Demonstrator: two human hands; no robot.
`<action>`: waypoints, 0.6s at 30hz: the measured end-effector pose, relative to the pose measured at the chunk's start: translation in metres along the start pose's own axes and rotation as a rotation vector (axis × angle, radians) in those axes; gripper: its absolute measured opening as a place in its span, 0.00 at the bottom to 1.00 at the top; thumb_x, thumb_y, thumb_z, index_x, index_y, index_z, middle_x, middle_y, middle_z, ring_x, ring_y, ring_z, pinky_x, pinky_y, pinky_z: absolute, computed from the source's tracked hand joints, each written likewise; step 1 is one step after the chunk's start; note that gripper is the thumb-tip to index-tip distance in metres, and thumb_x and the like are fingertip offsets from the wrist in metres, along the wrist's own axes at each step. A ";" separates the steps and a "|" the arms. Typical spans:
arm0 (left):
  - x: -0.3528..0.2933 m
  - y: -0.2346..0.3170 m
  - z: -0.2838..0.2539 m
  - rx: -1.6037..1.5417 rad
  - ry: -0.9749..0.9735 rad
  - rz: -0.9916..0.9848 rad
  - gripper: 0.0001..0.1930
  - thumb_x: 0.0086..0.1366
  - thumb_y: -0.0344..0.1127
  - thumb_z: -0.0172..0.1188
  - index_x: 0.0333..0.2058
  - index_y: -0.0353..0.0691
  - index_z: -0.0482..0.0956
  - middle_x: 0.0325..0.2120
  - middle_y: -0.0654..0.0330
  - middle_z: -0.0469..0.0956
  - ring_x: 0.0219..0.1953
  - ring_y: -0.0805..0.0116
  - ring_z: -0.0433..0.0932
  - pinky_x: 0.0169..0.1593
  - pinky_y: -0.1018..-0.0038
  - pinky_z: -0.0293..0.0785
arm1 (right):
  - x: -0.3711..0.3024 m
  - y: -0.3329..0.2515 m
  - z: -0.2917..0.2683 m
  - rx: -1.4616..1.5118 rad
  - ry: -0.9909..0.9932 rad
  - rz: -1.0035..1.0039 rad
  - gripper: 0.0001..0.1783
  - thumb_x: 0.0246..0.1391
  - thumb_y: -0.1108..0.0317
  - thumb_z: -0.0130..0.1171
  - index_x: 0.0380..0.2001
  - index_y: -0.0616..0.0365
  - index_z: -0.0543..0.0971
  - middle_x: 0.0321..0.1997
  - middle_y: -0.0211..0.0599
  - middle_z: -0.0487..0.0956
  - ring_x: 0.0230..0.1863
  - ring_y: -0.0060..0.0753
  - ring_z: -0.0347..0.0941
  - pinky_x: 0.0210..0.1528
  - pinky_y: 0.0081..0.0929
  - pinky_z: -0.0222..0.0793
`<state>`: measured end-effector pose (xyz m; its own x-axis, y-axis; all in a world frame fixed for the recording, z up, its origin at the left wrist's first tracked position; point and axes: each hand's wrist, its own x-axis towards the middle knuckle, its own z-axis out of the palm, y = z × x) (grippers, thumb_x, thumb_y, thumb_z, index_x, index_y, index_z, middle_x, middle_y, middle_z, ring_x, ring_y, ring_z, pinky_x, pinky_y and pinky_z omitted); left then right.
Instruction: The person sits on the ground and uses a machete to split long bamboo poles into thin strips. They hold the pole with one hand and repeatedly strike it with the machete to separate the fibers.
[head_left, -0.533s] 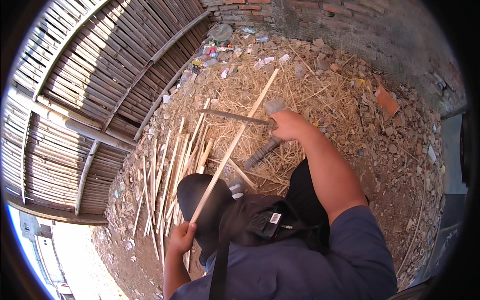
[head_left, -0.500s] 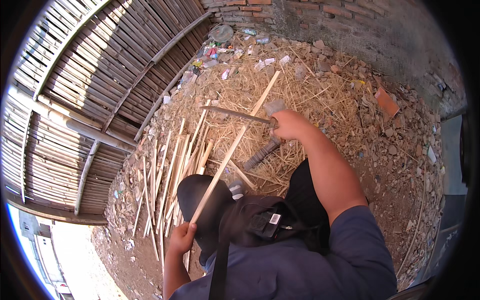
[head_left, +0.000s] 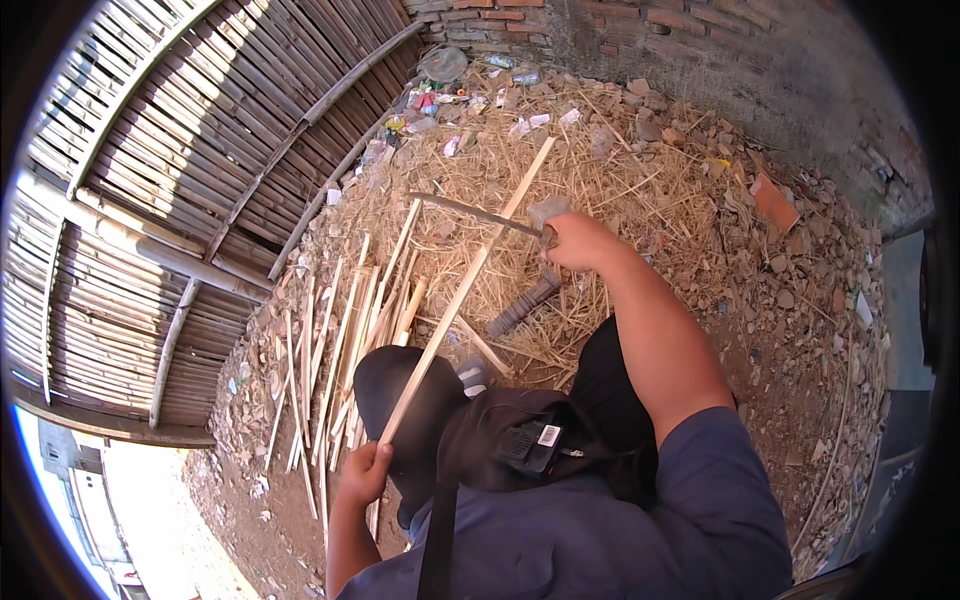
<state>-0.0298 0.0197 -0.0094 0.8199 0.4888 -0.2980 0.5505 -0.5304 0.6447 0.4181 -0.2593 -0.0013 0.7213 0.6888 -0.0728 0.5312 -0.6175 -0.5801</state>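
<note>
In my left hand (head_left: 364,474), low and left of centre, I grip the near end of a long pale bamboo strip (head_left: 457,299). The strip slants up past my left knee to the right, its far end over the straw. My right hand (head_left: 577,242) is closed around the handle of a machete (head_left: 478,213). Its dark blade points left and lies across the strip's upper part, seemingly touching it. Below my right hand a dark ribbed cylindrical piece (head_left: 525,304) rests on the straw.
Left of my knee lies a bundle of bamboo strips (head_left: 345,340). Shavings and straw (head_left: 620,200) cover the ground ahead, with rubble and litter. A bamboo slat fence (head_left: 150,150) stands on the left, a brick wall (head_left: 720,50) at the back. An orange brick piece (head_left: 774,203) lies right.
My right hand and the machete have shifted slightly up and away. The strip's far end has tipped a little left. My left hand keeps its hold in nearly the same place.
</note>
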 end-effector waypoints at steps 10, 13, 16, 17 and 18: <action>-0.002 -0.008 0.002 -0.027 0.012 0.005 0.29 0.73 0.55 0.55 0.25 0.32 0.75 0.16 0.58 0.69 0.23 0.72 0.68 0.28 0.67 0.65 | -0.037 -0.068 0.017 -0.159 -0.215 -0.343 0.16 0.46 0.60 0.70 0.35 0.58 0.79 0.33 0.47 0.82 0.40 0.54 0.80 0.40 0.48 0.74; 0.002 -0.006 0.001 -0.001 -0.003 0.019 0.29 0.73 0.56 0.55 0.25 0.32 0.75 0.16 0.59 0.70 0.24 0.73 0.68 0.29 0.67 0.66 | -0.005 -0.016 0.006 -0.024 -0.158 -0.118 0.16 0.47 0.60 0.70 0.35 0.59 0.79 0.33 0.47 0.82 0.39 0.54 0.80 0.40 0.46 0.74; -0.002 0.007 -0.001 0.018 0.006 -0.014 0.29 0.73 0.56 0.55 0.25 0.32 0.75 0.16 0.60 0.70 0.24 0.73 0.68 0.28 0.67 0.66 | 0.004 0.003 0.000 0.005 0.000 0.024 0.16 0.48 0.60 0.70 0.36 0.58 0.80 0.33 0.47 0.82 0.39 0.53 0.80 0.40 0.45 0.74; -0.002 0.000 -0.001 0.008 0.009 -0.013 0.29 0.73 0.56 0.55 0.25 0.32 0.75 0.16 0.60 0.70 0.24 0.74 0.68 0.28 0.67 0.66 | 0.005 -0.002 0.001 -0.003 -0.017 0.006 0.16 0.47 0.61 0.69 0.37 0.57 0.81 0.35 0.46 0.83 0.41 0.53 0.80 0.43 0.45 0.74; -0.002 -0.003 -0.001 -0.001 0.011 -0.010 0.29 0.73 0.56 0.55 0.25 0.33 0.75 0.16 0.60 0.70 0.24 0.74 0.68 0.28 0.67 0.66 | 0.005 -0.009 0.006 -0.011 -0.033 -0.011 0.15 0.47 0.61 0.68 0.37 0.55 0.81 0.37 0.46 0.83 0.42 0.52 0.80 0.45 0.46 0.75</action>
<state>-0.0335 0.0209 -0.0105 0.8124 0.5016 -0.2973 0.5589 -0.5246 0.6421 0.4139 -0.2482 -0.0007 0.7001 0.7079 -0.0932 0.5442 -0.6136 -0.5721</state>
